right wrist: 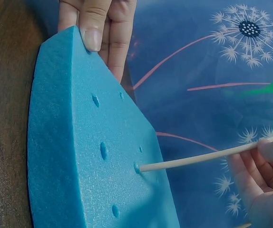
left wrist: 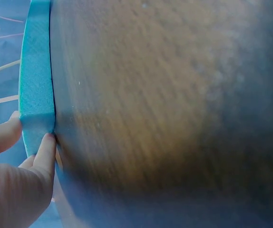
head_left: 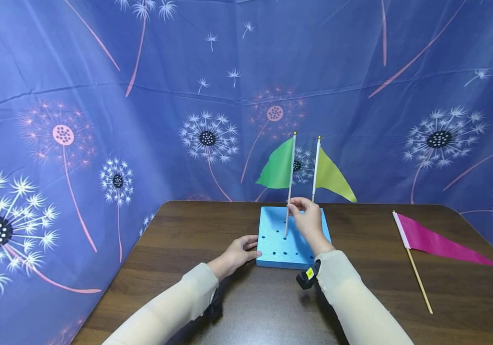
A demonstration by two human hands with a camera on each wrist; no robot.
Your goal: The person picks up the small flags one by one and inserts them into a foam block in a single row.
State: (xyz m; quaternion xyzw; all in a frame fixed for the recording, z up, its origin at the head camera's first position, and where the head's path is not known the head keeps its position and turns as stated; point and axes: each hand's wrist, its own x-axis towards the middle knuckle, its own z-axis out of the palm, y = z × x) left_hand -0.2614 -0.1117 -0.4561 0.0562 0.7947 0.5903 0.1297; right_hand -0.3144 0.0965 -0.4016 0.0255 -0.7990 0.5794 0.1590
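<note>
My right hand [head_left: 308, 223] pinches the wooden stick of a green flag [head_left: 277, 165] between thumb and fingers. The flag stands nearly upright, and the lower end of its stick [right wrist: 184, 162] meets a hole in the top of a blue foam block [head_left: 287, 261]. Several holes dot this block, which lies flat on the table. At its left edge, my left hand [head_left: 235, 254] holds the block near a corner, thumb on the top face [right wrist: 92, 40] and fingers against the side. Behind my right hand a yellow-green flag [head_left: 332, 177] rises upright at the block's far side, its foot hidden.
A magenta flag [head_left: 440, 239] on a wooden stick lies on the table at the right. The brown wooden table [head_left: 186, 282] extends around the block. A blue curtain with dandelion prints [head_left: 164, 129] hangs behind the table and along its sides.
</note>
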